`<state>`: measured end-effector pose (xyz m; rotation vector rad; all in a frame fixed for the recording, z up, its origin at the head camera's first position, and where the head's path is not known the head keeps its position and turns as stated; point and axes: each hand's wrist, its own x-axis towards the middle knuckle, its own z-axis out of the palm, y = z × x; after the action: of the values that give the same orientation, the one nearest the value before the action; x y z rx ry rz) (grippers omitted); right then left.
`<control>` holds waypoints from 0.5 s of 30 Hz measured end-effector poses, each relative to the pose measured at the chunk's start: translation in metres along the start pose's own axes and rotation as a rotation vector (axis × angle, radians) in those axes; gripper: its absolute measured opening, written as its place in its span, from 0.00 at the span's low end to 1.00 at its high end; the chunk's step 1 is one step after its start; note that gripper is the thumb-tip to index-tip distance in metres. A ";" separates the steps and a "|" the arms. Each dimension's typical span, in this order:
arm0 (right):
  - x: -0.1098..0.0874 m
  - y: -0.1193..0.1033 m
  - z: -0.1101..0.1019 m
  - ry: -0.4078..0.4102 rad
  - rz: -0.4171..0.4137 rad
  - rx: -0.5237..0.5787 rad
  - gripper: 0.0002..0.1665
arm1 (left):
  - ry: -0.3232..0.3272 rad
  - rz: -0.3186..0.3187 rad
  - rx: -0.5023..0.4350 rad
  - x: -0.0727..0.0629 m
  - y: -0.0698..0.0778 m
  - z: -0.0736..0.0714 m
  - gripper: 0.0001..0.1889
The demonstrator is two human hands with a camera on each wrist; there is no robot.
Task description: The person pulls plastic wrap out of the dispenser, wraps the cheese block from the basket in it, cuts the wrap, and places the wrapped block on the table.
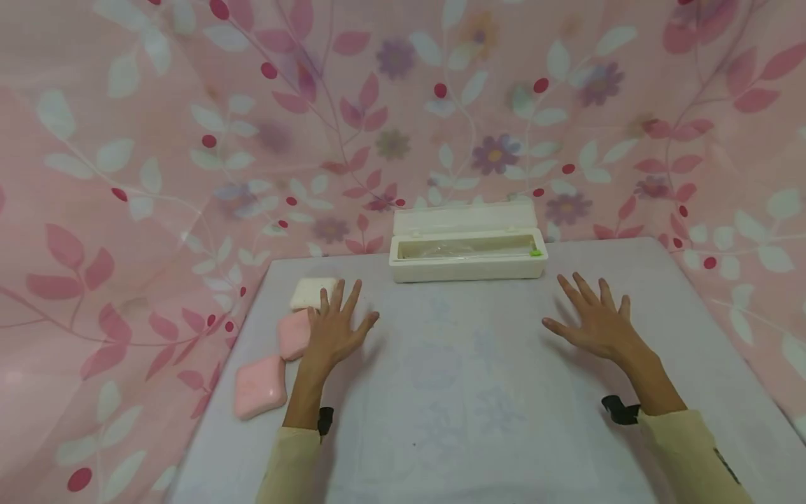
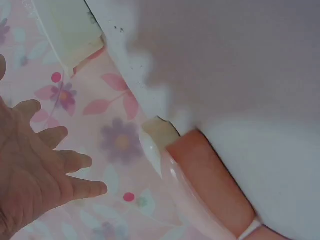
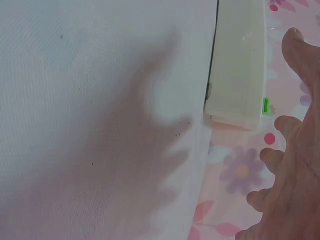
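My left hand point(image 1: 335, 330) hovers over the left part of the table with its fingers spread, holding nothing. In the head view it overlaps a white block point(image 1: 310, 292) and a pink block point(image 1: 295, 334), both with rounded corners like soap bars. A second pink block point(image 1: 260, 386) lies nearer, left of the wrist. My right hand point(image 1: 598, 323), also spread and holding nothing, is raised above the table's right side. Nearest to it is a long white box point(image 1: 469, 269) at the back, its lid point(image 1: 464, 218) tipped up. Clear plastic point(image 1: 450, 250) shows inside.
A white cloth with faint prints covers the table point(image 1: 434, 434). Pink floral curtain point(image 1: 403, 126) hangs behind and along both sides. A small green piece point(image 1: 535, 253) sits at the box's right front rim. Dark straps point(image 1: 620, 410) circle both wrists.
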<state>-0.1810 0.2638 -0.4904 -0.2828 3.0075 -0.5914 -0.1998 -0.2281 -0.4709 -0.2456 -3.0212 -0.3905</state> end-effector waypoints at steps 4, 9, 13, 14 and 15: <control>-0.001 -0.002 -0.001 -0.015 0.009 0.014 0.59 | 0.026 0.008 -0.116 0.021 0.005 0.002 0.45; -0.003 -0.005 -0.004 -0.013 0.013 0.028 0.59 | 0.107 0.018 -0.311 0.052 0.017 0.002 0.45; -0.004 -0.007 -0.006 -0.010 0.011 0.030 0.59 | 0.222 0.042 -0.484 0.075 0.026 0.006 0.42; -0.003 -0.008 -0.007 -0.012 0.011 0.033 0.59 | 0.244 0.045 -0.523 0.079 0.027 0.007 0.40; -0.004 -0.008 -0.007 -0.014 0.010 0.038 0.58 | 0.262 0.044 -0.558 0.083 0.028 0.009 0.40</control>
<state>-0.1769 0.2597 -0.4809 -0.2680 2.9785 -0.6418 -0.2775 -0.1863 -0.4638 -0.2674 -2.5841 -1.1559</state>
